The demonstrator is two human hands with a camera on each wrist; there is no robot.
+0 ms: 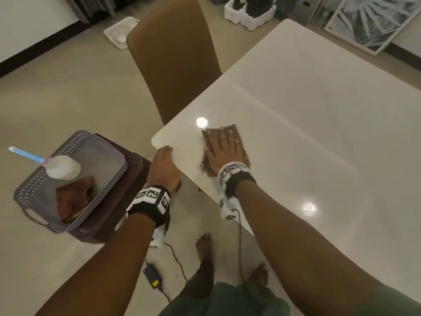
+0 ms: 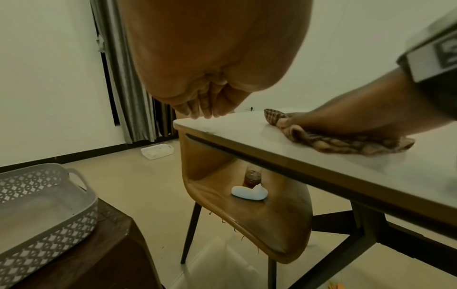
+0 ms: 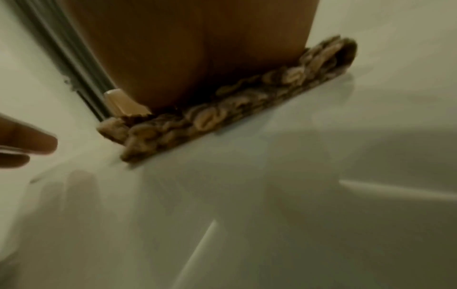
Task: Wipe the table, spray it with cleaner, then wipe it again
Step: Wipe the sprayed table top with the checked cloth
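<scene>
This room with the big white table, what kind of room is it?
Probably the dining area of a home. A big white table has a brown padded chair pushed in at it, curtains hang by the wall, and a framed picture leans against the wall on the floor.

A wide stretch of bare white table (image 1: 319, 124) lies open to the right and far side of the brown cloth (image 1: 237, 137) under the right hand (image 1: 222, 153). At the near-left corner, the left hand (image 1: 163, 167) rests on the edge; a brown chair (image 1: 177, 65) stands close against the left side.
</scene>
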